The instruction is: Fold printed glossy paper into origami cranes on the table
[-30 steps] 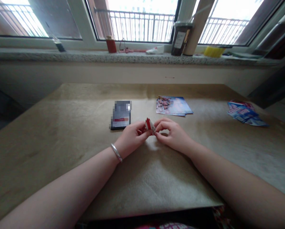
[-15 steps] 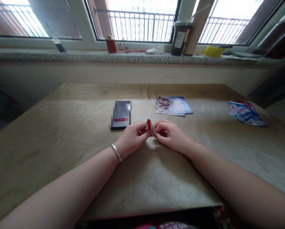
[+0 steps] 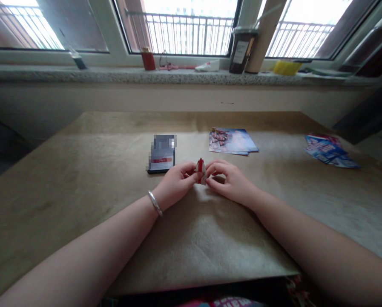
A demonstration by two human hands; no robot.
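A small piece of folded paper (image 3: 201, 166), white with a red stripe and a pointed top, is held just above the table between my two hands. My left hand (image 3: 179, 181) pinches its left side, thumb in front and fingers curled behind. On the other side my right hand (image 3: 228, 181) grips the paper's lower right edge between thumb and fingertips. The fingers partly cover the paper, so its full shape is hidden. A silver bangle (image 3: 155, 204) circles my left wrist. Just beyond my left hand lies a phone (image 3: 161, 155), its screen blurred out.
A stack of printed sheets (image 3: 234, 140) lies beyond my hands on the tan-covered table (image 3: 114, 132). Blue and pink printed papers (image 3: 329, 150) are fanned at the right. Along the windowsill (image 3: 114, 77) stand a red container (image 3: 148, 59), a dark box (image 3: 242, 51) and a yellow item (image 3: 287, 67).
The folded paper has turned slightly, so its red stripe faces me more squarely. Both hands keep nearly the same place, and the view has shifted a little.
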